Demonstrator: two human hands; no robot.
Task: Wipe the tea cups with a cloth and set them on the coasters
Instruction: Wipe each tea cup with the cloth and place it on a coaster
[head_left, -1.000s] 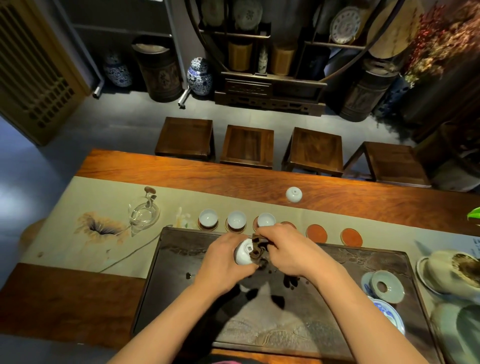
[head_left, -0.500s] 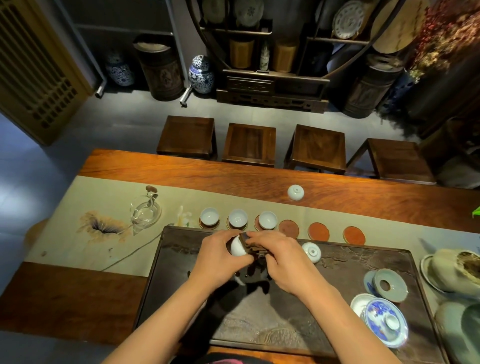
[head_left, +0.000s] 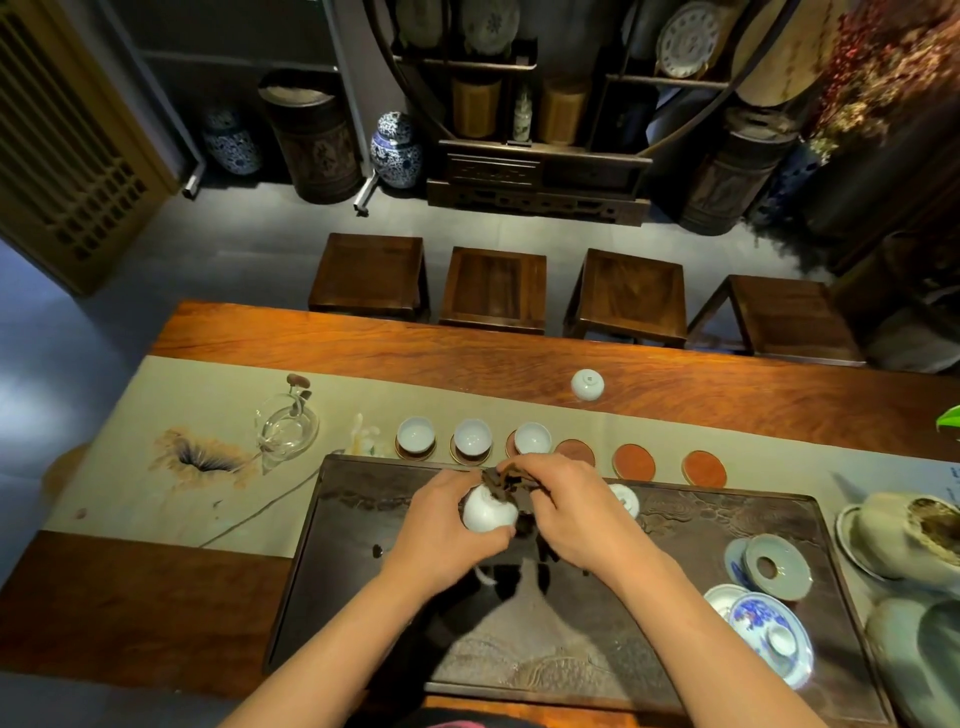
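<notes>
Above the dark tea tray (head_left: 363, 597), the left hand (head_left: 441, 525) grips a white tea cup (head_left: 488, 512), fingers curled round it; the right hand (head_left: 566, 512) pinches a dark cloth (head_left: 501, 480) against its rim. Beyond the tray, three cups (head_left: 471, 439) sit on coasters and three coasters (head_left: 634, 461) lie bare

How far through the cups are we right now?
Done: three cups sit on the three leftmost coasters. In hand: the left hand holds a fourth cup while the right hand works the dark cloth at it. Left: three coasters are bare, one cup waits on the tray, and another upturned cup sits farther back on the table.
</notes>
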